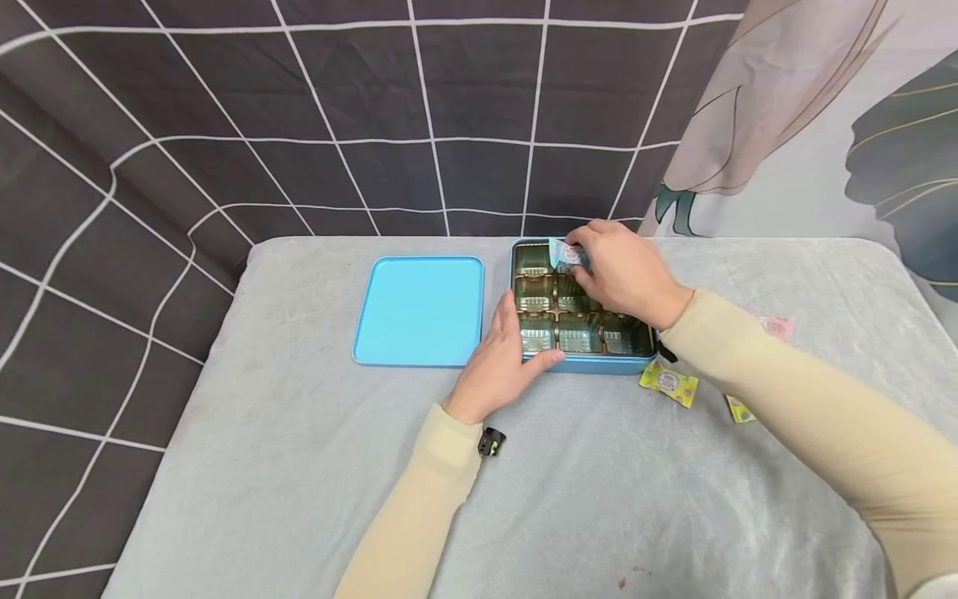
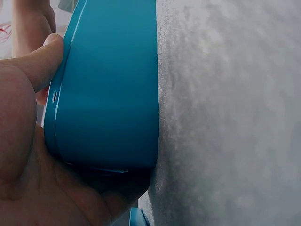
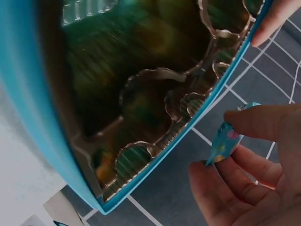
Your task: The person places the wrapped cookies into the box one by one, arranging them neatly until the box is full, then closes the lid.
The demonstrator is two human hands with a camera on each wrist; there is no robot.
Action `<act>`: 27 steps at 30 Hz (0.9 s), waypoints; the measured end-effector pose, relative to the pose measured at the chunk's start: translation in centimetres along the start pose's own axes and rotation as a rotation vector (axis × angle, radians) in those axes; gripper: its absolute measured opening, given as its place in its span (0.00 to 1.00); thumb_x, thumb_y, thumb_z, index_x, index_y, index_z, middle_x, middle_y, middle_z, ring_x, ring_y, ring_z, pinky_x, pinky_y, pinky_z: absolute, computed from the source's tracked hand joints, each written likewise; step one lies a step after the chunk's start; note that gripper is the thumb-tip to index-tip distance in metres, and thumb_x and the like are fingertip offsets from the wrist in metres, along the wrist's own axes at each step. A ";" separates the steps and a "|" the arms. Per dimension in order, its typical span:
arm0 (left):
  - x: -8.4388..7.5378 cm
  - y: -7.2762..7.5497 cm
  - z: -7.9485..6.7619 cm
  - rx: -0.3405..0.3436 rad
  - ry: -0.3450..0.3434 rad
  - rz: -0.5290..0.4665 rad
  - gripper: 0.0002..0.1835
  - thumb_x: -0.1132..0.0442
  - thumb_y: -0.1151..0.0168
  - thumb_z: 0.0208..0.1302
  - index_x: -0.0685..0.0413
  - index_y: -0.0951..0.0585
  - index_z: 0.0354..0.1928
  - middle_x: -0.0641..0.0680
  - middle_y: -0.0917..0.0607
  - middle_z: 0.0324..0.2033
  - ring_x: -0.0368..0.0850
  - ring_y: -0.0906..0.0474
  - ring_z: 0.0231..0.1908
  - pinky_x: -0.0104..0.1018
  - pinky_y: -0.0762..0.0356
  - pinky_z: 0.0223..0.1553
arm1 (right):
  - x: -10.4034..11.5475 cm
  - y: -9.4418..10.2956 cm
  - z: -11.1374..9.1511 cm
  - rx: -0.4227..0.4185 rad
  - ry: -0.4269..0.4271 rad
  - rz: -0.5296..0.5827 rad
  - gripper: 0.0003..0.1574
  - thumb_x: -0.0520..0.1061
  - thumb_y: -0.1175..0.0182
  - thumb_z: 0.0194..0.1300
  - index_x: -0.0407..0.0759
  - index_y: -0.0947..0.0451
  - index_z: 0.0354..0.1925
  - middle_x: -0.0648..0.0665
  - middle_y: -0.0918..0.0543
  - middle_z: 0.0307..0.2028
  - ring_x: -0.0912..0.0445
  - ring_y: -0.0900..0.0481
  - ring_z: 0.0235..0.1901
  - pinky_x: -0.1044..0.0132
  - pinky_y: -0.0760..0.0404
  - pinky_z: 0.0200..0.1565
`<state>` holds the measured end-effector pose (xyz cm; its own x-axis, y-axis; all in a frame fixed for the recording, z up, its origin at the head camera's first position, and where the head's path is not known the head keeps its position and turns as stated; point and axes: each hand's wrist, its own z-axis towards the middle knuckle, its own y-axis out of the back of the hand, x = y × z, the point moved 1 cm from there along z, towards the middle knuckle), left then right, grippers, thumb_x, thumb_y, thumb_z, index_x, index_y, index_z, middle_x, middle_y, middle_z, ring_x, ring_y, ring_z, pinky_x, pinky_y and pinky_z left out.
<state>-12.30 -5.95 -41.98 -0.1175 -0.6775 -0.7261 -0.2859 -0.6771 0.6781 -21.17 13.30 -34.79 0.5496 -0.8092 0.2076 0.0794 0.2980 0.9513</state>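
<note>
A blue tin box with a dark, shiny insert divided into several compartments stands at the back of the table. My left hand rests against its front left corner, fingers straight along the left side and thumb over the front rim. In the left wrist view the tin's side wall lies against the palm. My right hand pinches a small blue wrapped candy over the back compartments. Thumb and fingers grip its wrapper in the right wrist view.
The blue lid lies flat left of the tin. One yellow wrapped candy is by the tin's front right corner; another yellow packet and a pink one are partly hidden by the right sleeve. Gridded dark cloth hangs behind.
</note>
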 end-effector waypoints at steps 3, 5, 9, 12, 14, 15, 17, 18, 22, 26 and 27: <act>0.0 0.0 -0.1 0.003 0.000 0.001 0.60 0.36 0.41 0.68 0.58 0.69 0.79 0.60 0.65 0.79 0.53 0.61 0.77 0.48 0.51 0.74 | 0.1 0.1 0.3 0.015 -0.011 -0.003 0.23 0.39 0.33 0.62 0.30 0.21 0.54 0.34 0.18 0.45 0.40 0.19 0.43 0.46 0.18 0.40; 0.0 0.0 -0.1 0.005 -0.001 0.000 0.60 0.36 0.41 0.68 0.58 0.69 0.79 0.60 0.65 0.79 0.52 0.61 0.77 0.48 0.51 0.74 | 0.1 0.2 0.5 0.020 -0.014 -0.005 0.23 0.38 0.32 0.61 0.30 0.20 0.53 0.34 0.18 0.44 0.40 0.18 0.43 0.46 0.18 0.39; 0.0 0.1 -0.1 0.008 -0.004 -0.005 0.59 0.36 0.41 0.68 0.58 0.69 0.79 0.61 0.65 0.79 0.52 0.62 0.78 0.48 0.52 0.74 | 0.2 0.3 0.8 0.023 -0.009 -0.015 0.23 0.38 0.32 0.60 0.31 0.20 0.53 0.34 0.17 0.44 0.40 0.18 0.43 0.45 0.17 0.38; 0.0 0.1 -0.1 0.008 -0.007 -0.004 0.59 0.36 0.41 0.68 0.58 0.69 0.79 0.61 0.65 0.79 0.52 0.62 0.78 0.48 0.52 0.74 | 0.2 0.4 1.1 0.033 -0.009 -0.021 0.23 0.38 0.32 0.61 0.31 0.20 0.53 0.34 0.18 0.44 0.41 0.18 0.42 0.45 0.17 0.37; 0.0 0.1 -0.1 0.011 -0.007 -0.005 0.59 0.37 0.41 0.69 0.58 0.69 0.79 0.60 0.65 0.79 0.51 0.63 0.78 0.48 0.52 0.74 | 0.2 0.3 1.4 0.044 -0.011 -0.027 0.22 0.38 0.33 0.61 0.31 0.20 0.53 0.33 0.18 0.44 0.41 0.18 0.41 0.45 0.17 0.36; 0.0 0.1 -0.1 0.012 -0.007 -0.005 0.59 0.36 0.41 0.69 0.58 0.69 0.79 0.60 0.65 0.79 0.51 0.63 0.78 0.48 0.52 0.74 | 0.2 0.3 1.6 0.051 -0.015 -0.030 0.22 0.38 0.33 0.61 0.31 0.20 0.54 0.33 0.18 0.44 0.41 0.18 0.40 0.45 0.17 0.36; -0.1 0.1 0.0 0.015 -0.006 -0.006 0.59 0.36 0.41 0.69 0.58 0.69 0.79 0.60 0.65 0.79 0.51 0.63 0.78 0.48 0.51 0.74 | 0.2 0.3 1.8 0.065 -0.020 -0.036 0.22 0.38 0.34 0.61 0.31 0.20 0.53 0.33 0.17 0.45 0.40 0.18 0.40 0.45 0.17 0.35; -0.1 0.1 0.0 0.016 -0.005 -0.006 0.59 0.36 0.41 0.69 0.57 0.69 0.79 0.60 0.66 0.79 0.51 0.63 0.78 0.48 0.51 0.74 | 0.2 0.2 2.0 0.073 -0.023 -0.038 0.22 0.38 0.34 0.61 0.31 0.20 0.53 0.33 0.17 0.45 0.40 0.18 0.41 0.44 0.17 0.35; -0.1 0.2 0.0 0.014 -0.006 -0.001 0.59 0.36 0.42 0.68 0.57 0.70 0.79 0.60 0.66 0.79 0.51 0.62 0.78 0.48 0.51 0.74 | 0.4 0.1 2.5 0.101 -0.029 -0.040 0.21 0.37 0.35 0.60 0.31 0.19 0.52 0.33 0.17 0.45 0.39 0.17 0.43 0.43 0.17 0.38; -0.1 0.2 0.0 0.010 -0.010 0.004 0.59 0.36 0.42 0.69 0.58 0.70 0.79 0.60 0.66 0.79 0.51 0.62 0.78 0.48 0.50 0.74 | 0.5 -0.2 2.9 0.119 -0.027 -0.047 0.20 0.38 0.34 0.60 0.32 0.19 0.51 0.33 0.17 0.44 0.39 0.17 0.44 0.41 0.18 0.41; -0.1 0.2 -0.1 0.010 -0.011 0.002 0.59 0.36 0.42 0.69 0.57 0.70 0.79 0.60 0.66 0.79 0.51 0.62 0.78 0.48 0.50 0.74 | 0.6 -0.3 3.0 0.123 -0.027 -0.049 0.20 0.38 0.34 0.60 0.32 0.18 0.51 0.34 0.17 0.44 0.39 0.17 0.44 0.41 0.18 0.41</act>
<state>-12.28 -6.00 -41.79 -0.1282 -0.6760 -0.7257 -0.2947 -0.6727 0.6787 -23.33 11.21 -34.23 0.5246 -0.8353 0.1645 0.0023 0.1946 0.9809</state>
